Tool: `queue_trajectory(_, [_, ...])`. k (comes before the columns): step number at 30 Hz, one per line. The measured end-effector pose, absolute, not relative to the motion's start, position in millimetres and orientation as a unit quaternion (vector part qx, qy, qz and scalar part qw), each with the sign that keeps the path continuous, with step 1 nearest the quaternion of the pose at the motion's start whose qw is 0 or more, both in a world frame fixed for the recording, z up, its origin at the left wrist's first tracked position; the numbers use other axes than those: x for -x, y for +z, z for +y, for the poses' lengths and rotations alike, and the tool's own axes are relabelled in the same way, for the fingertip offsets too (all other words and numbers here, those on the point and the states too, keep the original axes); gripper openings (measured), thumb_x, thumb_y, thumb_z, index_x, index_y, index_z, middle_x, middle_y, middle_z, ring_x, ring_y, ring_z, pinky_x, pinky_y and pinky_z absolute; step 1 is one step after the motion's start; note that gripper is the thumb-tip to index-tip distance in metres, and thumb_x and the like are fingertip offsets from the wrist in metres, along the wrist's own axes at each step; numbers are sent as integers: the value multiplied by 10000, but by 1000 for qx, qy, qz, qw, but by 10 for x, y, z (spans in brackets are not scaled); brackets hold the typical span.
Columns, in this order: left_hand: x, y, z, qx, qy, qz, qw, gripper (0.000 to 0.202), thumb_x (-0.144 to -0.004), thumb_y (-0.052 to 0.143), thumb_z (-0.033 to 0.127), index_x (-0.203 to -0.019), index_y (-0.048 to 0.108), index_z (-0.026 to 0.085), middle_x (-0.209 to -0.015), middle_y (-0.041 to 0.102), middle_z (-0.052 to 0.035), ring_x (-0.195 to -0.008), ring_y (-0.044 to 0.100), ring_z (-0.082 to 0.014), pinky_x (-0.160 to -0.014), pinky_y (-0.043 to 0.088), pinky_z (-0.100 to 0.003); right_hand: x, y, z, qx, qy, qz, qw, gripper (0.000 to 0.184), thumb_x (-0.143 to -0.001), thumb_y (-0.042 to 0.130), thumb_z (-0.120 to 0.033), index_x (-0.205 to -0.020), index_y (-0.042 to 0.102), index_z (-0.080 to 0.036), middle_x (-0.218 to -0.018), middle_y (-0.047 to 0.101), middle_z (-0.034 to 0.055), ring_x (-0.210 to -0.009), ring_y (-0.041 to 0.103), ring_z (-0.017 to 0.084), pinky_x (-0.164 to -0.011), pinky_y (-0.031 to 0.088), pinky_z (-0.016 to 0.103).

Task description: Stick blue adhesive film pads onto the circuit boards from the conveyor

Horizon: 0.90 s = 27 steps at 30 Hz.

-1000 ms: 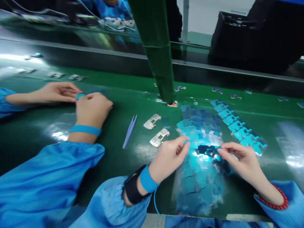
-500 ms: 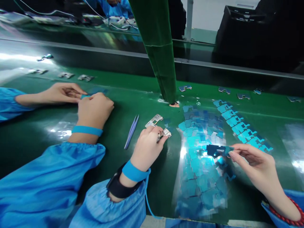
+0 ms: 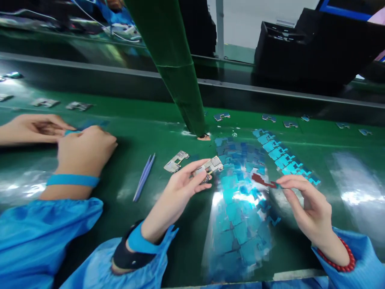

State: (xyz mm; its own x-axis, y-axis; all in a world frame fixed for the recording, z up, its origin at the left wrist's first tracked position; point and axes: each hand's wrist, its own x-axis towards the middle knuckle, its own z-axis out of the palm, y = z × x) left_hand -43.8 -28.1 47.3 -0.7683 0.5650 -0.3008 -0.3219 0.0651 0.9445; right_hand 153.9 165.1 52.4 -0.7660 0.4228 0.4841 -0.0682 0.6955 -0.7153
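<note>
My left hand [image 3: 183,182] is closed on a small circuit board [image 3: 214,163], holding it tilted a little above the green table. Another circuit board [image 3: 177,161] lies just behind that hand, and purple tweezers [image 3: 144,177] rest to its left. Between thumb and forefinger, my right hand [image 3: 306,200] pinches a thin cut-out film piece [image 3: 262,181] by one end; its face looks dark red. Beneath and left of the film piece spreads a sheet of overlapping blue film pieces [image 3: 237,216] on clear backing.
A co-worker's hands [image 3: 84,148] work at the left. A green post [image 3: 183,80] rises from the table behind my hands. A strip of blue film pieces [image 3: 282,156] lies at the right. Several boards [image 3: 268,118] sit along the back edge.
My left hand has lifted the circuit board off the table and turned it palm-up. The film piece in my right hand has turned from dark blue to a red-looking face. The view has shifted right.
</note>
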Motion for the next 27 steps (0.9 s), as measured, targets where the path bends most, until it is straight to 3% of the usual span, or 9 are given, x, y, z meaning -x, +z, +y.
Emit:
queue_trajectory(3, [240,414,-202,-106,668,655,337,443,-689,796,376,-1056,683,154,-823,749,-20,-717,691,-144,-667,599,-224,-1514,563,1618,85,406,-852,319,203,-848,584,-55,-935,651,-226,-1008,648,57,-967,630,180,-839,515,325])
queue_trajectory(9, [-12,408,-133,-126,656,613,422,407,-761,750,326,-1130,667,178,-802,760,-11,-782,723,-170,-718,614,-237,-1411,592,1537,213,559,-761,252,91,-787,699,-145,-806,705,-233,-735,714,-16,-653,665,109,-613,555,202])
queue_trajectory(15, [-23,393,-163,-114,674,556,472,216,-784,734,247,-1000,725,237,-627,683,59,-678,698,-110,-713,607,-196,-1343,523,1530,265,634,-697,203,75,-741,761,-176,-771,726,-235,-742,723,-26,-676,665,87,-664,562,178])
queue_trajectory(17, [-17,380,-177,-97,675,533,500,234,-804,714,247,-1038,728,248,-670,713,47,-718,715,-121,-742,607,-212,-1334,514,1518,265,646,-690,188,82,-748,757,-168,-773,731,-242,-753,726,-31,-692,660,76,-686,556,166])
queue_trajectory(22, [-23,436,-184,-78,671,516,527,316,-794,718,218,-1108,703,248,-982,782,-12,-935,729,-194,-761,603,-216,-1337,512,1491,267,654,-688,169,130,-743,759,-140,-785,743,-262,-794,743,-39,-708,667,67,-692,555,149])
queue_trajectory(27, [-71,523,-175,-84,654,569,492,373,-725,752,168,-1090,713,238,-894,795,1,-823,752,-174,-760,590,-186,-1335,549,1482,277,625,-710,170,181,-705,758,-81,-752,747,-256,-706,732,-51,-621,661,68,-609,562,136])
